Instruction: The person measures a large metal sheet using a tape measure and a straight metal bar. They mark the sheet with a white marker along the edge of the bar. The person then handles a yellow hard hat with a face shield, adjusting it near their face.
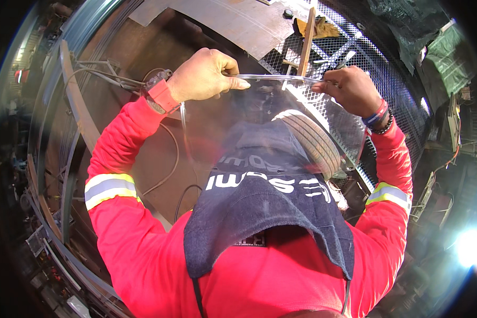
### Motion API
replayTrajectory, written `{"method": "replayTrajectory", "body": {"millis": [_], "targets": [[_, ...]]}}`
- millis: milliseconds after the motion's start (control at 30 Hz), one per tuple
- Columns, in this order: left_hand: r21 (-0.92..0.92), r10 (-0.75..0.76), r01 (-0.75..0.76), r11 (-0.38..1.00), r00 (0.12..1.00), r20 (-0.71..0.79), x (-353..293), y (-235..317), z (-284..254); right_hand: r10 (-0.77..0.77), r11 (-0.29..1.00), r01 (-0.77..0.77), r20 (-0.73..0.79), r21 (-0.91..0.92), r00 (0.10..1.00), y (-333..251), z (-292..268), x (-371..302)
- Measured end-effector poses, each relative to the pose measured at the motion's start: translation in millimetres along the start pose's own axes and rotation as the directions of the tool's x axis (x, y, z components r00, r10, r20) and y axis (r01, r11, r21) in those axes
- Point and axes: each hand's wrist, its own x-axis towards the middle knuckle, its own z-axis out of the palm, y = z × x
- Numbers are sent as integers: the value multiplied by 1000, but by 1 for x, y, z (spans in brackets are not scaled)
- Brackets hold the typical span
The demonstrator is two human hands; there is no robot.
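Note:
A clear, see-through plastic sheet with a pale rim [270, 78], resembling a face-shield visor, hangs in front of my chest. My left hand [204, 75] pinches the rim near its left end, thumb and fingers closed on it. At the other end, my right hand [352, 91] grips the same rim between thumb and fingers. Through the sheet I see part of my dark denim apron [265, 206], which has white lettering. Both arms are raised in red sleeves with reflective bands.
Beyond the sheet is a ribbed tyre [315, 143] beside metal mesh [389, 79]. A wooden strip [306, 45] and a tan leather piece [323, 28] lie on the mesh. Brown steel plate [153, 47] and a loose cable [176, 153] are at left. Bright light glares at lower right.

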Motion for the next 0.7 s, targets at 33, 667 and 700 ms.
{"method": "replayTrajectory", "body": {"millis": [33, 667, 700], "targets": [[2, -26, 26, 1000, 999, 22, 1, 0, -2, -70, 997, 69, -54, -17, 996, 4, 7, 2], [-667, 282, -743, -58, 629, -724, 23, 12, 42, 544, 351, 107, -295, 930, 785, 56, 82, 17], [-675, 267, -733, -91, 635, -725, 32, 16, 46, 537, 384, 117, -324, 916, 779, 53, 88, 18]]}}
